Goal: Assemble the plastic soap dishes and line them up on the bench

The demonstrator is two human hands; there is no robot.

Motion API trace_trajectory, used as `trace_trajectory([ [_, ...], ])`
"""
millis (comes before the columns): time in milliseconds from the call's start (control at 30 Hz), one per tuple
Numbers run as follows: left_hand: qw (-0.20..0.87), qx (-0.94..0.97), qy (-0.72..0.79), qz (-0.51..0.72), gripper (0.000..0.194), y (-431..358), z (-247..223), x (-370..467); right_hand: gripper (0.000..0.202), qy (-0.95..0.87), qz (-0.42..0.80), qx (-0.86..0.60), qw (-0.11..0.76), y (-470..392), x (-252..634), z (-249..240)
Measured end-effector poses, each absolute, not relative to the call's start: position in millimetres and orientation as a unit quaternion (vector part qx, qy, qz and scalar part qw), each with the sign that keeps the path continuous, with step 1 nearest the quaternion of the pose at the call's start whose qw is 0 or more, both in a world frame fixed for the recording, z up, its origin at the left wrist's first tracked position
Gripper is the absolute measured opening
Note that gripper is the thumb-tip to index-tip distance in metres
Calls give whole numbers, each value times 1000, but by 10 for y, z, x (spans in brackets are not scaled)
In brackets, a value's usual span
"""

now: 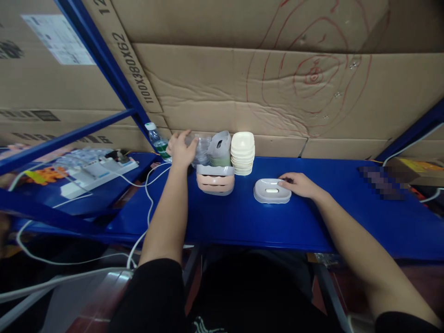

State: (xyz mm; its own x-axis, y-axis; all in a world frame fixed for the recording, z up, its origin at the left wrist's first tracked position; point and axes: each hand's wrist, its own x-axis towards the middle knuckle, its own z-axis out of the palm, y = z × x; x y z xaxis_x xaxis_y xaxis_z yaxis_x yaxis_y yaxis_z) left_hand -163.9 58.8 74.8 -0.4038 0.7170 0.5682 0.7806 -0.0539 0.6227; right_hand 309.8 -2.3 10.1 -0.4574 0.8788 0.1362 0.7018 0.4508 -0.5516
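Note:
My left hand (pixel 183 149) reaches to the back of the blue table, at a group of clear plastic containers (pixel 203 150). Its fingers are spread around the near side of them; I cannot tell if it grips one. My right hand (pixel 303 186) pinches the right end of a pale grey, rounded plastic piece (pixel 272 190) with an oval slot on top, which rests on the table. Between the hands stand a stack of pink and grey plastic trays (pixel 215 180), a grey slotted piece (pixel 221 145) on greenish ones, and a stack of cream cups (pixel 243 152).
A water bottle (pixel 157 141) stands left of my left hand, near white cables (pixel 150 203). A power strip (pixel 100 175) lies farther left. Cardboard (pixel 215 88) walls off the back. Blue frame posts (pixel 114 69) rise at both sides, and a box (pixel 416 173) sits far right.

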Motion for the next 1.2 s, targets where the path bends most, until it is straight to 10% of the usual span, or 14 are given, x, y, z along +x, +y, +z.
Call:
trace_trajectory([
  [433, -78, -619, -564, -541, 12, 742, 1148, -1775, 46, -824, 217, -483, 201, 7, 3119, 63],
  [667, -75, -572, -437, -690, 32, 647, 1215, -1622, 47, -828, 211, -480, 199, -13, 3102, 95],
  [800, -215, -522, -274, -779, 61, 247, 1289, -1236, 57, -809, 161, -498, 265, -40, 3079, 168],
  [1000, -466, -540, -247, -656, 50, -533, 932, -239, 123, -794, 57, -407, 448, -242, 2902, 391],
  [1200, -620, -523, -268, -520, 49, -643, 395, 315, 121, -877, 44, -361, 315, -442, 2770, 520],
])
